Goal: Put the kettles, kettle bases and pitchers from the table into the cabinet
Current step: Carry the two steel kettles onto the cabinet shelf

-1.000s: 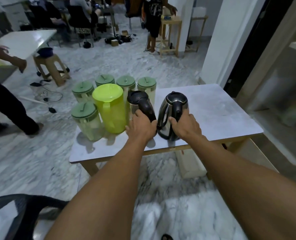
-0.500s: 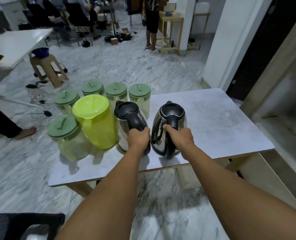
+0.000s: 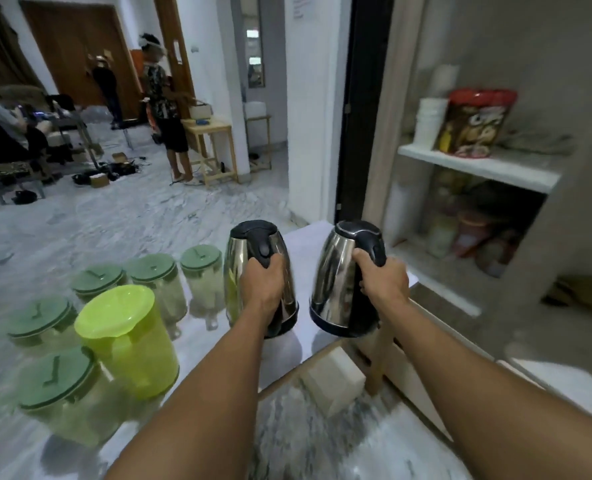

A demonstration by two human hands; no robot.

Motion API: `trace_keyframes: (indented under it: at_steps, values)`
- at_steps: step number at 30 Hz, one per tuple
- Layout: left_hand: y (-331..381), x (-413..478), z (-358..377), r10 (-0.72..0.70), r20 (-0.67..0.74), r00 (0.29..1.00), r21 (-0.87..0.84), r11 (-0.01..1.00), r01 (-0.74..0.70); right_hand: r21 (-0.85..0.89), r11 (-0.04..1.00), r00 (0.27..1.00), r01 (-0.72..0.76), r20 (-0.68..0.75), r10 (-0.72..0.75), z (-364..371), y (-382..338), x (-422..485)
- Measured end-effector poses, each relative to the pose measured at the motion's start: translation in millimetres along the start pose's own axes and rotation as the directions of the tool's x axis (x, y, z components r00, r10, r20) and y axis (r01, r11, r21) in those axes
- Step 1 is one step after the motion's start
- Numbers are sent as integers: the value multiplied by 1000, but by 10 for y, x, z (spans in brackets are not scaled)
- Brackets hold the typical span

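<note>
My left hand point(image 3: 263, 285) grips the black handle of a steel kettle point(image 3: 240, 268), held up above the white table point(image 3: 308, 244). My right hand point(image 3: 382, 278) grips the handle of a second steel kettle point(image 3: 336, 271), also lifted, near the table's right edge. A lime green pitcher point(image 3: 128, 337) stands on the table at the left. Around it are several clear pitchers with dull green lids point(image 3: 152, 271). The cabinet point(image 3: 478, 168) with white shelves stands open on the right.
A red-lidded snack jar point(image 3: 474, 123) and a stack of white cups point(image 3: 427, 123) sit on the cabinet's upper shelf, with jars below. A white block point(image 3: 332, 382) lies on the floor under the table. People stand and sit at the back left near a small wooden table point(image 3: 211, 133).
Both kettles have been lifted off the table, and my view has swung to the right toward the cabinet.
</note>
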State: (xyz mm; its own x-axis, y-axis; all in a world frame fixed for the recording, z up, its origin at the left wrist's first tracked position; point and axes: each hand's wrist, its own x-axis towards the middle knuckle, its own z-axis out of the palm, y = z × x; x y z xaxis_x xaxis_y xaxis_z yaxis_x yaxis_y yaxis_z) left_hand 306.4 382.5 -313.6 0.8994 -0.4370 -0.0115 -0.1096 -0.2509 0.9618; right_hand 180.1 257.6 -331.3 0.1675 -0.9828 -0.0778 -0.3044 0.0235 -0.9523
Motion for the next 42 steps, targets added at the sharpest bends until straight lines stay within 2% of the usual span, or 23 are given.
trace_keyframes:
  at_steps: [3,7,11,16,23,26,37,42]
  values:
    - [470,-285,97,133,112,985,-36,991,-129,36,997,975,63,-215,-54,-584,-244,-133]
    - [1076,-837,314,278,201,939,-132,958,-255,65,992,891,110,-449,-70,-1522,-521,-395]
    - [1613,-1419,677,372,284,884,-229,921,-314,50,988,745,149,-663,-79,-2457,-769,-844]
    - [2171,-2145,1168,437,360,825,-342,884,-319,16,986,553,167,-829,-80,-3415,-908,-1300]
    - [2781,-2945,1916,505,464,728,-434,846,-310,-37,985,379,170,-920,-100,-4501,-910,-1360]
    - [2956,-3176,2329,533,467,705,-448,831,-331,-55,985,334,166,-936,-109,-4947,-871,-1166]
    - [3664,-3674,3888,535,428,728,-486,816,-314,-101,977,281,186,-947,-152,-6380,-828,-133]
    - [3890,-3652,4542,530,439,725,-505,813,-289,-100,978,294,181,-944,-151,-6752,-748,455]
